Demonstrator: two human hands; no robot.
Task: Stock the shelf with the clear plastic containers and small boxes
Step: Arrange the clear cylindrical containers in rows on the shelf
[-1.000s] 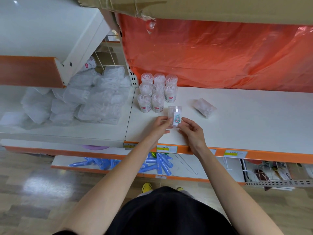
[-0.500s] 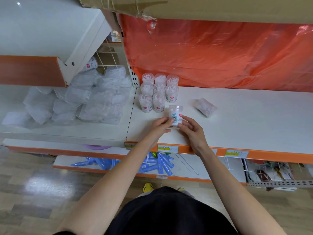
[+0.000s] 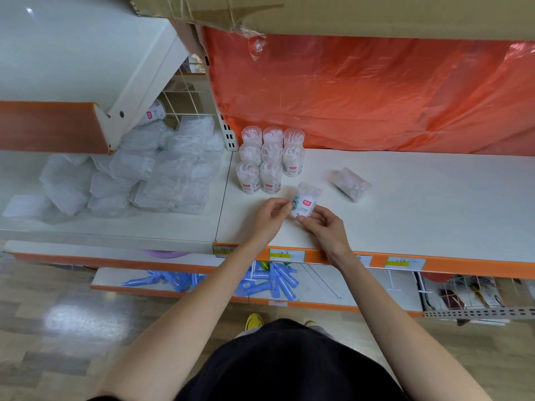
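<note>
A clear plastic container (image 3: pixel 306 200) with a white label and a pink logo stands on the white shelf (image 3: pixel 419 215), tilted slightly right. My left hand (image 3: pixel 270 217) pinches its left side and my right hand (image 3: pixel 321 227) pinches its lower right side. Just behind it, several identical clear containers (image 3: pixel 270 159) stand upright in rows against the shelf's back left corner. One more clear container (image 3: pixel 351 184) lies on its side to the right, apart from both hands.
A heap of flat clear plastic boxes (image 3: pixel 139 172) fills the neighbouring shelf to the left. Orange plastic sheeting (image 3: pixel 376 94) hangs behind the shelf, with a cardboard box (image 3: pixel 347 13) overhead. Blue tubes (image 3: pixel 260 280) lie on the lower shelf. Price tags (image 3: pixel 286 254) line the orange edge.
Both hands have turned the container between them, so its white label with the pink logo now faces up. It stays in the same spot in front of the rows.
</note>
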